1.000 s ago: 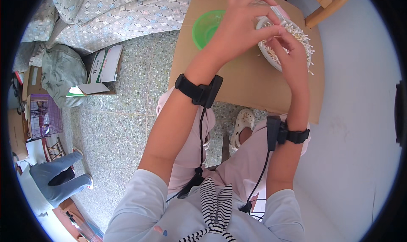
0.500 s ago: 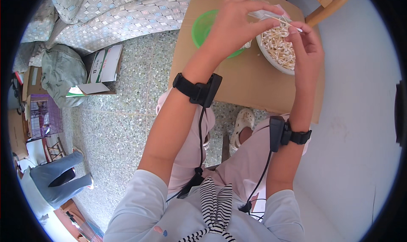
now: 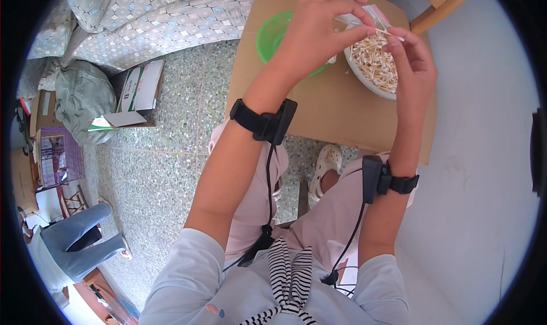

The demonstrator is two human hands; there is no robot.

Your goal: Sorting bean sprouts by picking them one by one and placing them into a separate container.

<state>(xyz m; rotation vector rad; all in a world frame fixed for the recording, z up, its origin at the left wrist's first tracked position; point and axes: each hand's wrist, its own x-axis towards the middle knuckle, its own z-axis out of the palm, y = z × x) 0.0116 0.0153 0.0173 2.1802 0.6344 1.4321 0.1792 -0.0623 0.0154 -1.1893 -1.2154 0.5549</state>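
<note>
Cotton swabs [image 3: 371,68] with wooden sticks fill a white bowl [image 3: 373,90] on the cardboard-topped table [image 3: 336,105]. Over its far side, both hands meet around a cotton swab [image 3: 387,33]. My left hand [image 3: 327,26] pinches toward the swab's left end with thumb and forefinger, its other fingers raised. My right hand [image 3: 411,60] grips the swab near its white tip at the right. A clear plastic bag [image 3: 373,14] lies behind the fingers, partly hidden. Left of the bowl stands a green basin [image 3: 270,37], mostly covered by my left hand and wrist.
A wooden chair [image 3: 441,6] stands at the far right beside the white wall [image 3: 478,125]. Patterned cloth [image 3: 165,17] hangs at the far left. An opened carton [image 3: 139,88] lies on the speckled floor [image 3: 154,171]. Another person's legs [image 3: 85,239] show at lower left.
My left fingertips have shifted slightly, with thumb and forefinger nearer the swab. My right hand stays almost in place, still holding the swab. The other person's feet moved a little.
</note>
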